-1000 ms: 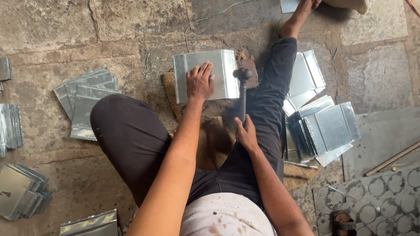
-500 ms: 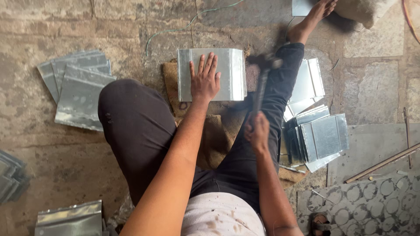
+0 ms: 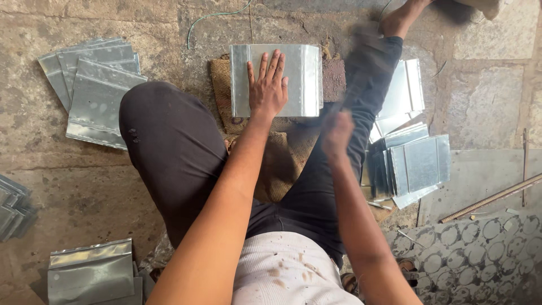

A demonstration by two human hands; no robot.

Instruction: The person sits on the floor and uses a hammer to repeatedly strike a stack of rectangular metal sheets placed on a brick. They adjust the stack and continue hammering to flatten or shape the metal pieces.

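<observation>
Head view, looking straight down at a person sitting on a stone floor [image 3: 56, 169], legs spread. The left hand [image 3: 269, 86] lies flat, fingers spread and gripping nothing, pressing on a shiny metal sheet [image 3: 296, 79] with folded side edges, which rests on a brown sack [image 3: 282, 158] between the legs. The right hand [image 3: 337, 135] is badly blurred at the sheet's lower right corner; it looks clenched around a dark handle, but what it holds is too smeared to make out. Silvery sheets sit all round: a fanned stack [image 3: 93, 85] upper left, an upright bunch [image 3: 412, 166] just right of the leg, a flat bundle [image 3: 90, 271] bottom left, and a pile [image 3: 14, 206] cut off by the left edge. A thin rod [image 3: 491, 197] lies at right above a patterned mat [image 3: 480, 254]. Bare floor stays open mid-left
</observation>
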